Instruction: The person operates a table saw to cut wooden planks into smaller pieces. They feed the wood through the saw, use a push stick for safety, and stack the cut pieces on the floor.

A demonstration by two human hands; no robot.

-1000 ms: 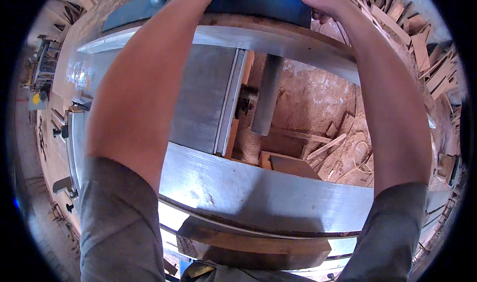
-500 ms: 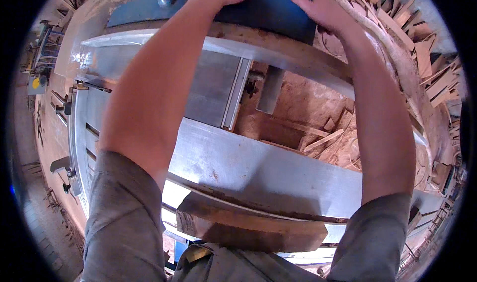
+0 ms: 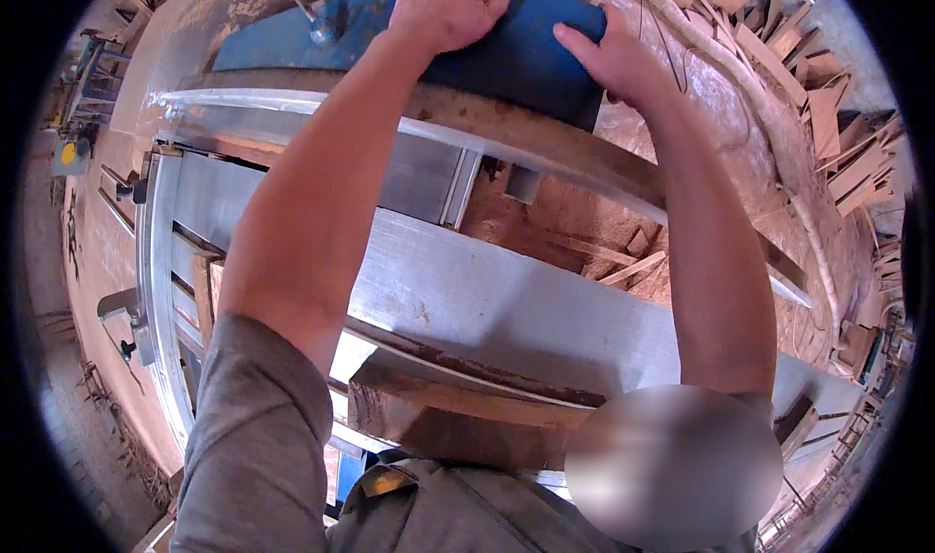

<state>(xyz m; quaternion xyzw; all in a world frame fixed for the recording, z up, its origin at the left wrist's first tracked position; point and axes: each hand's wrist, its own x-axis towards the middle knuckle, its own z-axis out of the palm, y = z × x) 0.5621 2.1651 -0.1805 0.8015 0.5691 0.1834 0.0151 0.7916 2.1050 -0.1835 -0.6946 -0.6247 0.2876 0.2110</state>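
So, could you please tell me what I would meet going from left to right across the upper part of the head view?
Yellow disc, metal handle, left hand, right hand, wood offcuts piled toward the right edge.

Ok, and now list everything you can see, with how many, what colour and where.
blue panel: one, blue, top centre
lever: one, grey, upper left
long bar: one, silver and brown, just below the panel
machine tabletop: one, silver, centre
wooden block: one, brown, bottom centre
wood offcuts: many, tan, mostly upper right
knobs: at least two, black, left side
disc: one, yellow, far left
sawdust: uncountable, reddish brown, beyond the tabletop
sleeves: two, grey, lower left and right, the right mostly blurred
forearms: two, bare, reaching upward
left hand: one, bare, on the panel
right hand: one, bare, at the panel's right end
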